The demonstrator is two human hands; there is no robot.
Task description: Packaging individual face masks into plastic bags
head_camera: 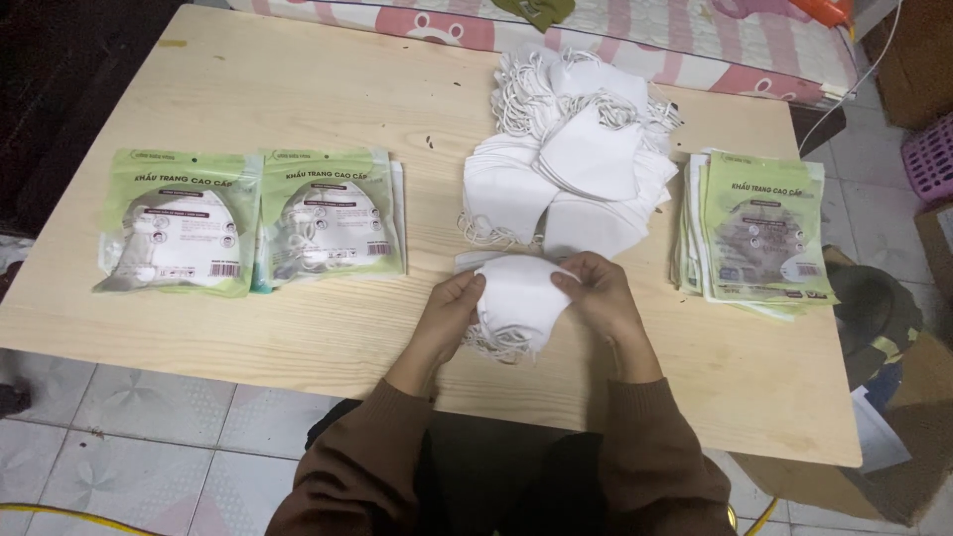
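A small stack of white face masks (518, 298) is held between both hands at the near middle of the wooden table (298, 89). My left hand (449, 310) grips its left edge, and my right hand (600, 298) grips its right edge. Ear loops hang below the stack. Just beyond the hands lies a big loose pile of white masks (571, 159). Two filled green-and-clear mask packets (179, 220) (333, 213) lie side by side at the left. A stack of flat empty packets (759, 230) of the same kind sits at the right.
A bed with a pink-and-white patterned cover (635, 40) runs along the table's far edge. Cardboard and a dark bag (879, 318) stand on the tiled floor at the right, with a purple basket (931, 159) further back. A yellow cable (60, 511) crosses the floor at bottom left.
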